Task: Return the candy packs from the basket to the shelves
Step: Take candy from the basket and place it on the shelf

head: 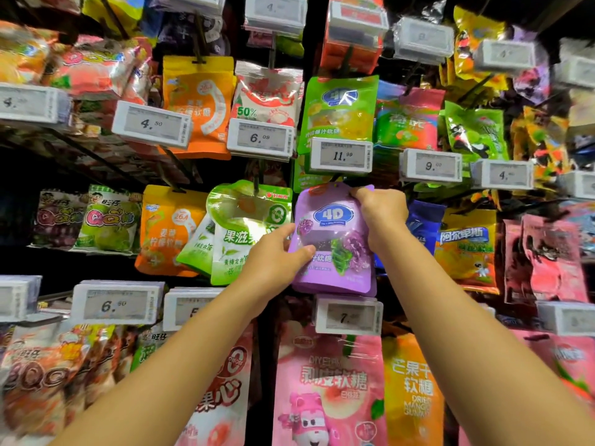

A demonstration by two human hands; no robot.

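A purple 4D candy pack [335, 249] with grape pictures hangs in the middle row of the display, under the 11.99 price tag [341, 155]. My right hand [383, 214] pinches its top right corner near the hang hole. My left hand [277, 259] holds its lower left edge, thumb on the front. More purple packs lie stacked behind it. The basket is out of view.
Candy packs hang on pegs all around: a green pack [244, 226] just left, a green 4D pack [338, 107] above, a blue pack [421, 226] to the right, pink packs [325, 387] below. Price tags jut out on every peg end, one [349, 317] right under the purple pack.
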